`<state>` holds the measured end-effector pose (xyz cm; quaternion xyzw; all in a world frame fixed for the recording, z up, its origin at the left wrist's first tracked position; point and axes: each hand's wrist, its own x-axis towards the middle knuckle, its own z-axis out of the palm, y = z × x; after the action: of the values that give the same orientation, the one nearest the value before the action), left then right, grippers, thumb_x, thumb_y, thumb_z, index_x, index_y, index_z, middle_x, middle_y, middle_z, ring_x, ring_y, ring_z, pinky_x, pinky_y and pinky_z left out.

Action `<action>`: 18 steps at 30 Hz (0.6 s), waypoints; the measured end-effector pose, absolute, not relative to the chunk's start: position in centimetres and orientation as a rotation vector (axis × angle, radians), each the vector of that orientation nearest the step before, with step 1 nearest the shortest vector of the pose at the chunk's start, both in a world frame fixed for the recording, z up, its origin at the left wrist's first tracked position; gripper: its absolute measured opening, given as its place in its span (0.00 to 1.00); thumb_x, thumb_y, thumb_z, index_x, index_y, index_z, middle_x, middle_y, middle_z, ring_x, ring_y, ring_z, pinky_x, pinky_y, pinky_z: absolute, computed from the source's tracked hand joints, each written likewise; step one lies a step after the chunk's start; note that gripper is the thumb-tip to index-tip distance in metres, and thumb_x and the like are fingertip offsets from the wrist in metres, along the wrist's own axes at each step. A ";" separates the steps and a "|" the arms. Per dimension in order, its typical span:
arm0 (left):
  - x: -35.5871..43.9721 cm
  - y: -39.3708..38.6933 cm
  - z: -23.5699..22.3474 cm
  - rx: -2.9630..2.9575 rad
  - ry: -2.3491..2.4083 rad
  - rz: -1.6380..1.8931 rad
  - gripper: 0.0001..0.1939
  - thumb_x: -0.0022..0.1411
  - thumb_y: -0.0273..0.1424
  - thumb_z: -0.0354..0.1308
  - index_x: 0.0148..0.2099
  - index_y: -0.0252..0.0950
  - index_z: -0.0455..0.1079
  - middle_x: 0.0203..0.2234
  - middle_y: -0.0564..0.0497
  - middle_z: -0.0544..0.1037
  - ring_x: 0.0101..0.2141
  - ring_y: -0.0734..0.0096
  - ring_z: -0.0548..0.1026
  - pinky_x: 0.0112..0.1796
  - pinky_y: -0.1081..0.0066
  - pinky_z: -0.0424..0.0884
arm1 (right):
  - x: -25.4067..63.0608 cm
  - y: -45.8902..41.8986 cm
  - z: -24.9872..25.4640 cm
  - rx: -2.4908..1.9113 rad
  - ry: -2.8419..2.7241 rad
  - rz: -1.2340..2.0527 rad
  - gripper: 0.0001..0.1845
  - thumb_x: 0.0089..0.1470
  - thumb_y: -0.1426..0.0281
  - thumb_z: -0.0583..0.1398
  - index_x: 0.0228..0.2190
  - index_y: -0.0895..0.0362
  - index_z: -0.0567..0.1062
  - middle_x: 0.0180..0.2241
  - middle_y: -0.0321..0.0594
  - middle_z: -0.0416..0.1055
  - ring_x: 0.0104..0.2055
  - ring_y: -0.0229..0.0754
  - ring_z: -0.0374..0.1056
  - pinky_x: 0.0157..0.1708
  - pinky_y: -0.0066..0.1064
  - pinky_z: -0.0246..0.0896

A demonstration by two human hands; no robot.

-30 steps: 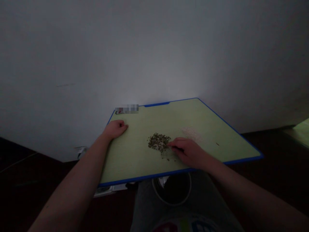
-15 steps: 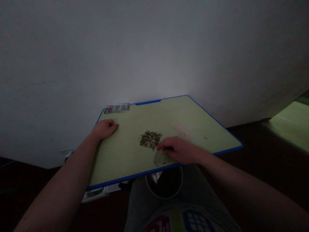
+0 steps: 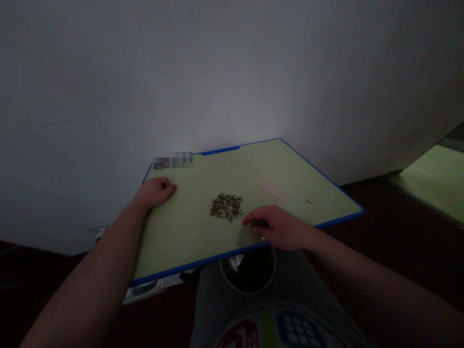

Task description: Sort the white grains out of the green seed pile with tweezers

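Observation:
On a pale green board [image 3: 188, 237] with a blue rim, my right hand [image 3: 271, 226] is closed, thumb and fingers pinching a clear, curved protractor [image 3: 242, 236] at the near edge. Much of the protractor is hidden under the hand. Just beyond and left of it lies a loose heap of small dark seeds [image 3: 226, 207] with some pale bits among them. A thin patch of whitish grains [image 3: 274, 191] is spread farther right. My left hand [image 3: 155, 192] rests curled on the board's left side, with nothing visible in it.
Below the near edge, a round bucket [image 3: 248, 291] with dark contents stands between my legs. A small dark stick [image 3: 308, 201] lies on the board's right side. A blurred-out item [image 3: 173, 160] sits at the far left corner. A pale wall [image 3: 232, 72] rises behind.
My right hand has drawn the protractor from the seed heap toward the near edge, above the bucket. The view has shifted right; my left hand stays in place on the board.

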<state>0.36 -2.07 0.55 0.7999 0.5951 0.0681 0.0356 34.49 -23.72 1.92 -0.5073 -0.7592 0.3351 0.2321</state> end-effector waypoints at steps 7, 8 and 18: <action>0.1 -2.0 0.6 2.456 1.824 0.217 0.20 0.56 0.49 0.47 0.23 0.40 0.61 0.19 0.52 0.68 0.24 0.67 0.67 0.26 0.69 0.58 | 35.0 -25.6 0.7 -1.355 -1.940 0.820 0.13 0.54 0.75 0.57 0.40 0.56 0.78 0.37 0.41 0.78 0.39 0.43 0.73 0.39 0.35 0.68; 0.0 -2.0 0.6 2.466 1.814 0.217 0.20 0.56 0.49 0.47 0.23 0.39 0.61 0.19 0.52 0.68 0.24 0.67 0.67 0.26 0.69 0.58 | 35.1 -26.1 0.3 -1.372 -1.888 0.789 0.14 0.55 0.74 0.57 0.42 0.55 0.78 0.37 0.41 0.78 0.39 0.43 0.73 0.39 0.35 0.68; -0.3 -1.8 0.6 2.473 1.779 0.199 0.23 0.55 0.51 0.46 0.23 0.39 0.67 0.19 0.50 0.71 0.25 0.65 0.69 0.26 0.68 0.60 | 35.2 -30.9 0.1 -1.463 -1.912 -0.001 0.11 0.60 0.72 0.56 0.40 0.55 0.78 0.37 0.44 0.80 0.38 0.45 0.76 0.39 0.36 0.72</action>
<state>-0.28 -1.79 0.58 0.8092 0.5822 0.0651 0.0445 35.18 -30.91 0.13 -0.5673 -0.7412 -0.0002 0.3589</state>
